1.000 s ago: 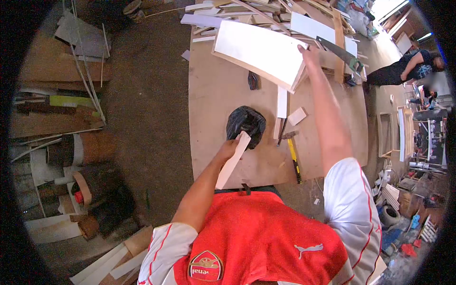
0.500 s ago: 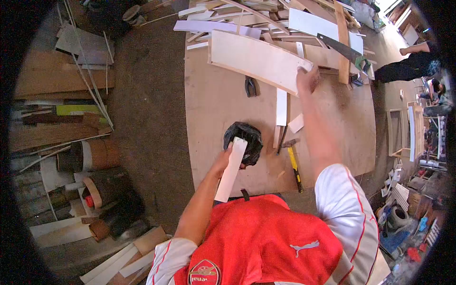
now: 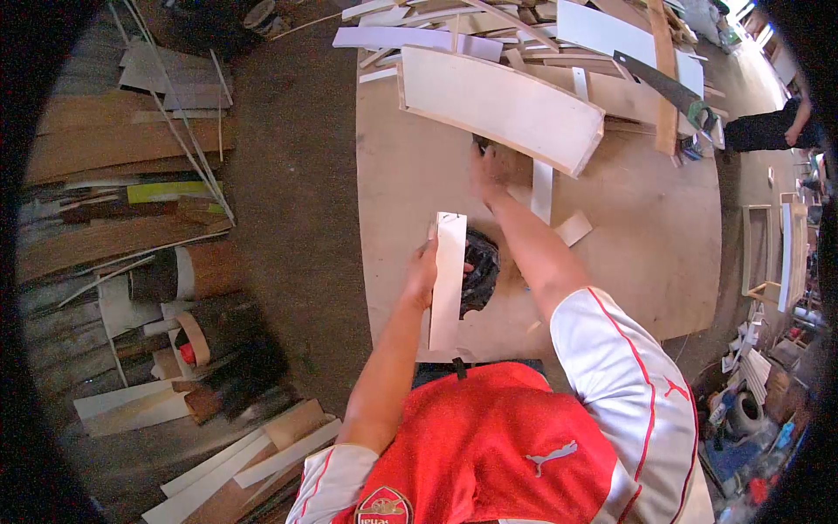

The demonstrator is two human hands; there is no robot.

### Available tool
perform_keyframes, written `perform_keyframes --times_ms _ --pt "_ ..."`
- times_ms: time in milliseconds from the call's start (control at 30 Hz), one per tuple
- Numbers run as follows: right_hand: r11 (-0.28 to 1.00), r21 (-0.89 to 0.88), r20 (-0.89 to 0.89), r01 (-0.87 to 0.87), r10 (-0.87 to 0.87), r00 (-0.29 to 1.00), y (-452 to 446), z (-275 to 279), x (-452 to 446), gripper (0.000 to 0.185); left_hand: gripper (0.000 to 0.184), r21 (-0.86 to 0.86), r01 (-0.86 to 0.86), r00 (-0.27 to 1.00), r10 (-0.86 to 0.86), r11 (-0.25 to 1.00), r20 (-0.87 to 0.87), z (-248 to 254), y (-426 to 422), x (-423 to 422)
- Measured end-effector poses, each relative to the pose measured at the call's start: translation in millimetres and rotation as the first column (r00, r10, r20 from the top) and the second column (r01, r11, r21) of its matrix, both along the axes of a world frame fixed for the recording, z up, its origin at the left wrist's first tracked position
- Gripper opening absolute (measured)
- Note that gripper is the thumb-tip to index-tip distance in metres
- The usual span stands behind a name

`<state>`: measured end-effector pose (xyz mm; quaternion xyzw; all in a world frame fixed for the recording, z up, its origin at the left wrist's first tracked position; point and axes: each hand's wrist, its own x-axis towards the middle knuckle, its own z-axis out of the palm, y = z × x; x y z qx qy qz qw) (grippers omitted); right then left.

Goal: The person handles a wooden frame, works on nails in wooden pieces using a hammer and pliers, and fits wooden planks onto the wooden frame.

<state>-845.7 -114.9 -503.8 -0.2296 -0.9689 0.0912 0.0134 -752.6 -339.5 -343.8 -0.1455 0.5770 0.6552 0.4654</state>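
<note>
My left hand (image 3: pixel 422 269) is closed around a narrow white wooden strip (image 3: pixel 449 284), held upright in front of a black plastic bag (image 3: pixel 483 272) on the plywood tabletop (image 3: pixel 401 183). My right hand (image 3: pixel 489 179) reaches forward, fingers partly apart, at the dark pliers (image 3: pixel 479 140). Those pliers are mostly hidden by the fingers, so a grip on them does not show. Just beyond my right hand lies a wide white board (image 3: pixel 502 105) with bare wood edges.
A heap of wood offcuts (image 3: pixel 524 31) covers the table's far end, with a handsaw (image 3: pixel 659 86) on its right. A small wood block (image 3: pixel 573 229) lies right of my forearm. Planks (image 3: pixel 131 140) are stacked at left. Another person (image 3: pixel 772 127) stands at far right.
My right hand has let go of the wide board and moved left and nearer, to the pliers. The strip in my left hand is now more upright. My right arm now covers the hammer.
</note>
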Motion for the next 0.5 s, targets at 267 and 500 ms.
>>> perform_keyframes --times_ms 267,500 --pt "0.859 -0.452 0.079 0.24 -0.229 0.97 23.4 -24.8 45.1 0.033 0.066 0.013 -0.033 0.998 0.034 0.999 -0.059 -27.5 -17.8 14.2" --pt "0.035 -0.98 0.179 0.195 -0.272 0.946 -26.8 120.1 172.1 0.023 0.054 0.17 0.061 0.989 -0.036 0.984 -0.143 -20.2 -37.1 17.3"
